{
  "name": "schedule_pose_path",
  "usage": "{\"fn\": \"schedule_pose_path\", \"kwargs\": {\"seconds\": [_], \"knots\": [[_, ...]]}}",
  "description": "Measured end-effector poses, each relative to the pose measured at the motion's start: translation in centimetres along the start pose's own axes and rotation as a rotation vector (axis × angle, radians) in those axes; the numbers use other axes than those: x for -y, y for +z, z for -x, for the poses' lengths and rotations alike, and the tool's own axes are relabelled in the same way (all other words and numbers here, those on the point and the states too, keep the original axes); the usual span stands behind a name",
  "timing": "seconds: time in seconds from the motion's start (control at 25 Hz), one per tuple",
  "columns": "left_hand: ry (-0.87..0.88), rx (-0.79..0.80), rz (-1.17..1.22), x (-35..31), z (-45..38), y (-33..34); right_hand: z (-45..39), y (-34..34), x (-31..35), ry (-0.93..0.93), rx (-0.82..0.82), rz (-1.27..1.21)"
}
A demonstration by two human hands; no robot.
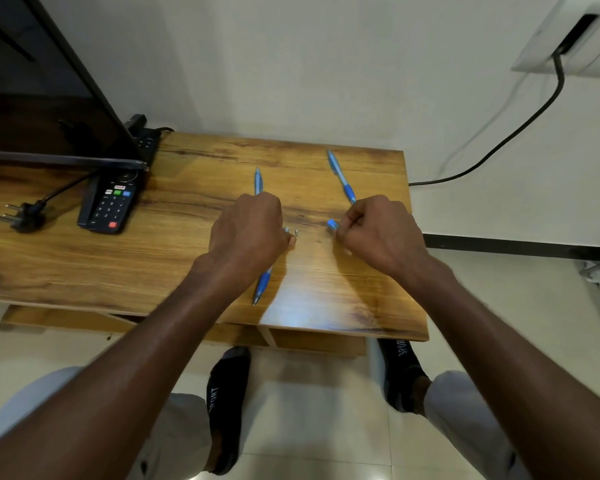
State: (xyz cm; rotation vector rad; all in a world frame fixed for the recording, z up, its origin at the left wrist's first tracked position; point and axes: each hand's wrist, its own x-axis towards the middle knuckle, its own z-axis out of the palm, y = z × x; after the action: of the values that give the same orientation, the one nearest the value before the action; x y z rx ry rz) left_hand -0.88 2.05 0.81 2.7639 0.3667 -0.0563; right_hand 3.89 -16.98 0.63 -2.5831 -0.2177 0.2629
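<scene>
One wooden worktop (84, 265) carried a television (49, 81) at its left end and a remote (110, 202) beneath it. The curled left hand (248, 233) covered a blue pen (263, 282) (whether it gripped the pen, I could not tell). The right hand (378, 233) pinched a small blue cap (332, 224), with a second pen (340, 176) lying just beyond it. A tiny metal piece (297, 232) lay between the hands.

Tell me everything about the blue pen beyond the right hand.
The blue pen is plastic-looking, with a pale barrel and a darker blue grip. It lies flat on the wooden table, slanting toward the far edge. Its near end vanishes behind the right hand, which pinches a small blue part; contact cannot be told.
</scene>
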Motion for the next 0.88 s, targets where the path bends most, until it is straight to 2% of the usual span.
{"fn": "schedule_pose_path", "kwargs": {"seconds": [0.12, 0.24, 0.32, 0.44, 0.56, 0.68, 0.88], "knots": [[-0.033, -0.101, 0.168, 0.8, -0.7, -1.5, -0.2, -0.3, 0.6, 0.002, -0.052, -0.158], [-0.139, -0.168, 0.483, 2.0, -1.6, -3.1, -0.4, -0.5, 1.2, 0.009, -0.068, -0.372], [-0.176, -0.126, 0.714, 2.4, -1.7, -3.7, -0.3, -0.5, 1.7, 0.018, -0.040, -0.561], [-0.153, 0.065, 0.983, 2.0, -1.4, -3.9, -0.2, -0.5, 2.3, 0.014, 0.002, -0.766], [-0.090, 0.176, 1.109, 0.9, -1.1, -3.5, -0.1, -0.6, 2.6, 0.041, 0.086, -0.894], [-0.074, 0.150, 1.169, 0.1, -1.0, -2.9, -0.1, -0.6, 2.4, 0.075, 0.123, -0.967], [-0.095, 0.085, 1.225, -0.4, -0.9, -2.2, 0.1, -0.6, 2.6, 0.060, 0.123, -0.950]]}}
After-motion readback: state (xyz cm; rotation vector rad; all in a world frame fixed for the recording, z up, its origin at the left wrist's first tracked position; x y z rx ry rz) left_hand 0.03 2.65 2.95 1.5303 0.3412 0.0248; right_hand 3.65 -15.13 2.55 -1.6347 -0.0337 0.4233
